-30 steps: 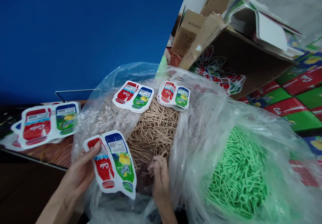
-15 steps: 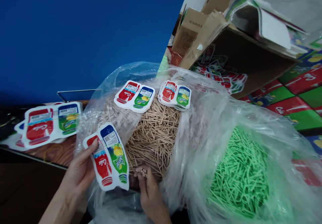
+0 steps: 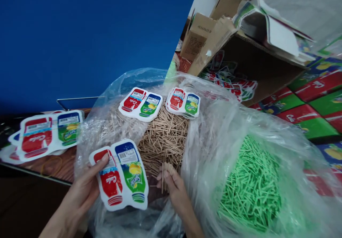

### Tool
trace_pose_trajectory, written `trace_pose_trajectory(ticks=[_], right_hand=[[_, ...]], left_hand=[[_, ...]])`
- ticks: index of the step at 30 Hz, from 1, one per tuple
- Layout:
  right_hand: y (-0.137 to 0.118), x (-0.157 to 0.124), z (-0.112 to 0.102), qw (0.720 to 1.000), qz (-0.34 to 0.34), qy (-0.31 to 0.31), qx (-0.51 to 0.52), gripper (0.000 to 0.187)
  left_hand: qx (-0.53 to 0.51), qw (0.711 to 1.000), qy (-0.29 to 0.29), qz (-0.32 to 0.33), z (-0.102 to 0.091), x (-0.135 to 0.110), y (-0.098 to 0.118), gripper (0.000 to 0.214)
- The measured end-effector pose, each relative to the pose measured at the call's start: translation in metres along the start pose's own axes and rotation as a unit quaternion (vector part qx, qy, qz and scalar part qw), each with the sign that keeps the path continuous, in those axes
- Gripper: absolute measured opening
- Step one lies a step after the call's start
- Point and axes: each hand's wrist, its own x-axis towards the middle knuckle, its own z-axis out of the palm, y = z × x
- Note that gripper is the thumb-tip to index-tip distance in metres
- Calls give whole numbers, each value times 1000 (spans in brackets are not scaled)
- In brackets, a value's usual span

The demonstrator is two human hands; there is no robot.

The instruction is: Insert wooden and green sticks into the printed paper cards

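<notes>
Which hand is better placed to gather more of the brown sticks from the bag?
Probably the right hand: it pinches a small bundle right at the brown sticks. The left hand is busy holding the printed packet.

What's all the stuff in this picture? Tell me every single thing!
brown sticks: a heap, tan, middle bag
green sticks: a heap, green, right bag
plastic bags: two, clear, around the heaps
held card: one, red cola and green lemon bottles, left hand
loose cards: one plus a small stack, same print, on brown sticks
card pile: several, same print, table at left
cardboard boxes: several, brown, top right
left hand: grips held card
right hand: pinches stick bundle
</notes>
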Motion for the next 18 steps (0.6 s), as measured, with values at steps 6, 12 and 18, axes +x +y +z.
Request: trace_pose_trajectory(ticks=[6, 12, 18], right_hand=[[7, 10, -19, 922, -197, 11, -332, 29], [21, 14, -29, 881, -268, 29, -390, 42], [17, 10, -28, 892, -279, 63, -350, 33]], left_hand=[[59, 997, -18, -42, -3, -3, -12, 28], [90, 994, -22, -54, 1, -6, -15, 25], [110, 992, -21, -49, 4, -5, -17, 22]])
